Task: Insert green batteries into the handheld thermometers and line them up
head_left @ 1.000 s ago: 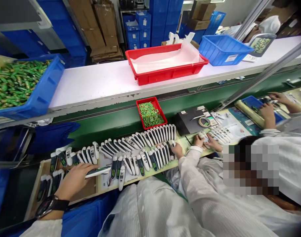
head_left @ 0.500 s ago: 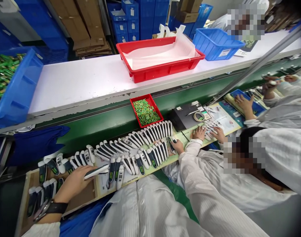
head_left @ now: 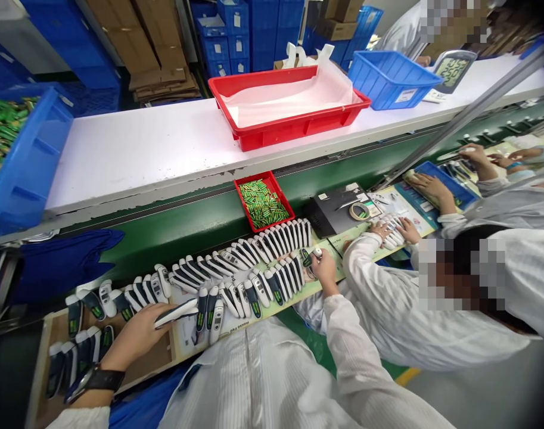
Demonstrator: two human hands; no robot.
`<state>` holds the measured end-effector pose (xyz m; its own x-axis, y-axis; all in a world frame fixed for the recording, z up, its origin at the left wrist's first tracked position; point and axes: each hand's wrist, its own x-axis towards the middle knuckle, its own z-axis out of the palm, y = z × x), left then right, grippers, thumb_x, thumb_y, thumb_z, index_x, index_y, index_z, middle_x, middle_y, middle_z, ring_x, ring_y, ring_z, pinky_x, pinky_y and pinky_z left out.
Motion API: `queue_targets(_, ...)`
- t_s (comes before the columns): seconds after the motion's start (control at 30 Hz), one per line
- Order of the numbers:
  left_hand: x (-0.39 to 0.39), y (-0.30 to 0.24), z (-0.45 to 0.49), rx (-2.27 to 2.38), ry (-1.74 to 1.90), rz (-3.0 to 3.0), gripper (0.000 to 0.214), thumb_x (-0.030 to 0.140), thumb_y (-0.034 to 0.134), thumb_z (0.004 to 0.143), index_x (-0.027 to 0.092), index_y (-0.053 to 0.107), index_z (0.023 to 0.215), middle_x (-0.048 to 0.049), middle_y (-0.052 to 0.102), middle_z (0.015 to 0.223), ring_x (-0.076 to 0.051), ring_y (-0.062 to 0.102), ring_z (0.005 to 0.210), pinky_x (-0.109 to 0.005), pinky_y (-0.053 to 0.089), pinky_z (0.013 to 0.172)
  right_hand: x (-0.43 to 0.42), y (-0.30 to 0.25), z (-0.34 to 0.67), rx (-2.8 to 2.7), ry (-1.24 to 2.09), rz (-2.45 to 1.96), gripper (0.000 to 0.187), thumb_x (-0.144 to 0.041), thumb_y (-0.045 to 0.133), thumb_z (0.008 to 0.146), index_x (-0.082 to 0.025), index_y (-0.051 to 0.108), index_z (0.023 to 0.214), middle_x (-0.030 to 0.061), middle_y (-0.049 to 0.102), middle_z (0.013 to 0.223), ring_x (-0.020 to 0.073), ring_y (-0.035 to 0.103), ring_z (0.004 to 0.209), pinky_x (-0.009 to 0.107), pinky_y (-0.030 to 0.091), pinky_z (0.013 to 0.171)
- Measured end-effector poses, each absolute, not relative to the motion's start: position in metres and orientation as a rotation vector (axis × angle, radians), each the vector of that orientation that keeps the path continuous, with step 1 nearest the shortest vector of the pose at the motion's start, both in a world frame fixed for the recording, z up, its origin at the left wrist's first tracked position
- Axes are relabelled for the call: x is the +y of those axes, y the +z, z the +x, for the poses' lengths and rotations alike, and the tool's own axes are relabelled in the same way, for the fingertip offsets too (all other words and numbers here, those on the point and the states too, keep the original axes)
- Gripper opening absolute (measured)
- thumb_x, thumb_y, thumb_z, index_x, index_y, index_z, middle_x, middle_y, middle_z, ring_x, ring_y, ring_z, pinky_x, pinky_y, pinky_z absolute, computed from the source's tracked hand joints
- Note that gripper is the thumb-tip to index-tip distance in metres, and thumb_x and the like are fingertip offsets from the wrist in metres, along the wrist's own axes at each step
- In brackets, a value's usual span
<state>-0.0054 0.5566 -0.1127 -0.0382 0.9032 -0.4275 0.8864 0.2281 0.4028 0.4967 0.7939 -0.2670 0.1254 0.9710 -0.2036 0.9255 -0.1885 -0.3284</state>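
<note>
My left hand point(head_left: 135, 336) is closed round a white and dark thermometer point(head_left: 177, 311), held flat over the brown tray point(head_left: 158, 354) at the lower left. My right hand point(head_left: 325, 266) grips another thermometer point(head_left: 308, 256) at the right end of the rows. Two long rows of several thermometers point(head_left: 236, 262) lie side by side on the work mat along the bench. A small red tray of green batteries point(head_left: 263, 201) sits just behind the rows.
A co-worker in white sits at my right, hands on thermometers point(head_left: 390, 229) by a tape roll point(head_left: 358, 210). On the white shelf stand a red bin point(head_left: 287, 104), a blue basket point(head_left: 390, 77) and a blue bin of green batteries point(head_left: 16, 152).
My right hand has closed on a thermometer at the right end of the rows. The co-worker's hands moved right. My left hand keeps its thermometer. The view shifted slightly.
</note>
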Motion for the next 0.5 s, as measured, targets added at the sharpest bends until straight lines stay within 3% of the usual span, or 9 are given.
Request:
queue_targets(0.2,0.559,-0.115,-0.004,1.906,0.024,1.628,0.040,0.049,0.055,0.085,0.025,0.074,0.111,-0.0067,0.074,0.113,-0.028,0.068,0.105,-0.033,0.053,0.090,0.816,-0.286,0.484,-1.985,0.815,-2.476,0.028,-0.037,0.065,0.087,-0.015,0.064,0.104,0.0167,0.069,0.105,0.0281,0.066,0.097,0.031,0.046,0.076)
queue_targets(0.5,0.563,-0.108,0.007,1.908,0.138,1.611,0.044,0.054,0.057,0.085,0.024,0.074,0.112,-0.0074,0.074,0.113,-0.029,0.069,0.103,-0.035,0.054,0.091,0.815,-0.294,0.469,-1.972,0.803,-2.505,0.035,-0.043,0.054,0.095,-0.013,0.065,0.109,0.0197,0.069,0.109,0.0290,0.066,0.104,0.035,0.047,0.087)
